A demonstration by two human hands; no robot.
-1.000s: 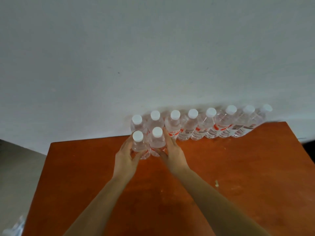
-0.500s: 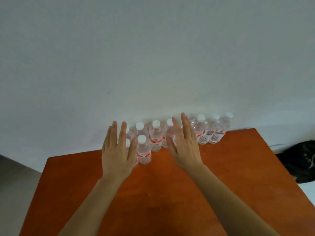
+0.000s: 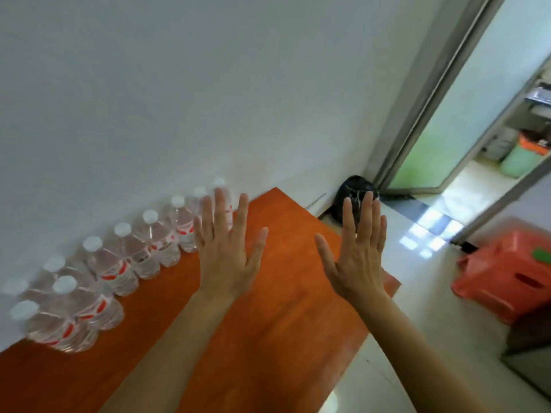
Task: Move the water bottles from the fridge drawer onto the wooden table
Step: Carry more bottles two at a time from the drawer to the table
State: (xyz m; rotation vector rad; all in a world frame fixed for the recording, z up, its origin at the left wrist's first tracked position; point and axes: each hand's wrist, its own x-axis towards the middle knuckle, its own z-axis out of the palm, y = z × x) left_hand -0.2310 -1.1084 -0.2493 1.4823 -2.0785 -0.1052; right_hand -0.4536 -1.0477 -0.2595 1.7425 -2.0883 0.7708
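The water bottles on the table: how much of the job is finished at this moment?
Done: a row of water bottles stands along the wall on the wooden table, two more in front. In hand: nothing; left hand and right hand are open and empty. Left: unknown, the fridge drawer is out of view.

Both bare forearms are stretched forward from the near edge, side by side and apart. The left hand (image 3: 228,257) is held flat, back upward, its fingers (image 3: 220,210) spread and pointing far. The right hand (image 3: 357,260) is held likewise, its fingers (image 3: 367,216) extended, with nothing gripped.
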